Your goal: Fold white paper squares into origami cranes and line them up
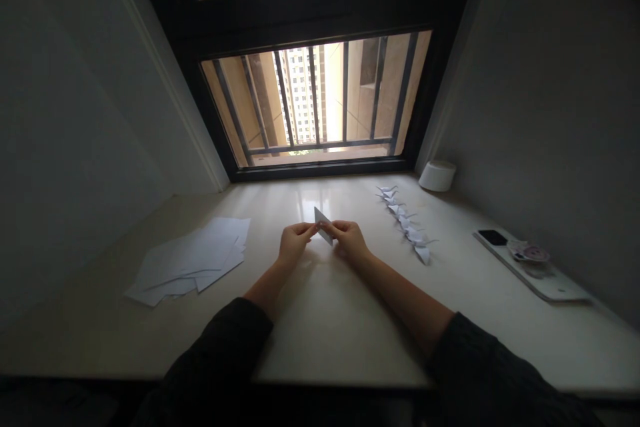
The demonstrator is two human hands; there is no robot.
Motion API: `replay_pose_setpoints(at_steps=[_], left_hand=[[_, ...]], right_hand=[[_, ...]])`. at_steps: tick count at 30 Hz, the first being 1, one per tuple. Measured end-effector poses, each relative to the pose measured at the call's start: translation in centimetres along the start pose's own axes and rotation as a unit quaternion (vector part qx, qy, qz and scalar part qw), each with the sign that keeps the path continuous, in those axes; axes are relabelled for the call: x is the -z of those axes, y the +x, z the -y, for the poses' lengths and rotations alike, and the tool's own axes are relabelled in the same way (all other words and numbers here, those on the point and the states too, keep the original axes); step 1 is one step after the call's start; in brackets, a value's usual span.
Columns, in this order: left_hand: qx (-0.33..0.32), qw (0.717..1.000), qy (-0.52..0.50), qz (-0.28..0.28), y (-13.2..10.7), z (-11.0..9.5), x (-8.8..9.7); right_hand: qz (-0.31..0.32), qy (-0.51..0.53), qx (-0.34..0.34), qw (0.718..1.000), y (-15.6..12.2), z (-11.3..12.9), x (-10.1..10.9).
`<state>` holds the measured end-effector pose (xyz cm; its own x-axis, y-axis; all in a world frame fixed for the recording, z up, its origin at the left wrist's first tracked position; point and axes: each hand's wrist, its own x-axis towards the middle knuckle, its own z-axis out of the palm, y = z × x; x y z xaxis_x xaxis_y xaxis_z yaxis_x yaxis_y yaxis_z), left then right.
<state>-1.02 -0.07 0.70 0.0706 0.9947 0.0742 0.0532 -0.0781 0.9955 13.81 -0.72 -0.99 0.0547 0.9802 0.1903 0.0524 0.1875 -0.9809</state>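
Note:
Between my two hands, a small folded piece of white paper point(324, 220) is held up above the sill, its pointed end toward the window. My left hand point(296, 240) pinches its left side between thumb and fingers. On the other side my right hand point(351, 239) grips it the same way, the thumbs close together. Parts of the fold lie hidden behind the fingers. Off to the right, several folded white paper cranes point(400, 213) stand in a slanting row. A loose pile of white paper sheets point(193, 257) lies left of my left hand.
The pale sill point(320, 340) ends at a front edge close to my body. A white rounded object point(437, 175) stands at the back right corner. Near the right wall lies a white phone-like slab point(555, 285) with small items on it. A barred window point(320, 173) closes the back.

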Motion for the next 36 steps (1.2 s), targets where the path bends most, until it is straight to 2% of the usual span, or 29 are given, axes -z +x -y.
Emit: replay_pose_setpoints(at_steps=[9,13,21,25,31,36], left_hand=[[0.012,0.999,-0.022,-0.026,0.18,-0.03,0.09],[0.0,0.999,-0.012,-0.041,0.23,-0.22,0.19],[-0.017,1.0,0.017,-0.009,0.27,-0.25,0.25],[-0.029,0.999,0.026,-0.026,0.2,-0.1,0.25],[-0.057,0.997,0.033,-0.047,0.38,0.26,0.19],[-0.062,0.998,0.01,-0.028,0.24,0.01,-0.22]], right_hand=[[0.033,-0.025,0.014,0.999,0.15,-0.19,-0.07],[0.021,-0.035,0.012,0.999,0.22,-0.14,0.0],[0.023,-0.012,0.027,0.999,0.28,-0.06,0.15],[0.041,0.0,0.018,0.999,0.19,0.01,0.01],[0.062,-0.059,0.031,0.996,0.13,-0.13,-0.06],[0.069,-0.074,0.02,0.995,-0.12,-0.36,-0.29]])
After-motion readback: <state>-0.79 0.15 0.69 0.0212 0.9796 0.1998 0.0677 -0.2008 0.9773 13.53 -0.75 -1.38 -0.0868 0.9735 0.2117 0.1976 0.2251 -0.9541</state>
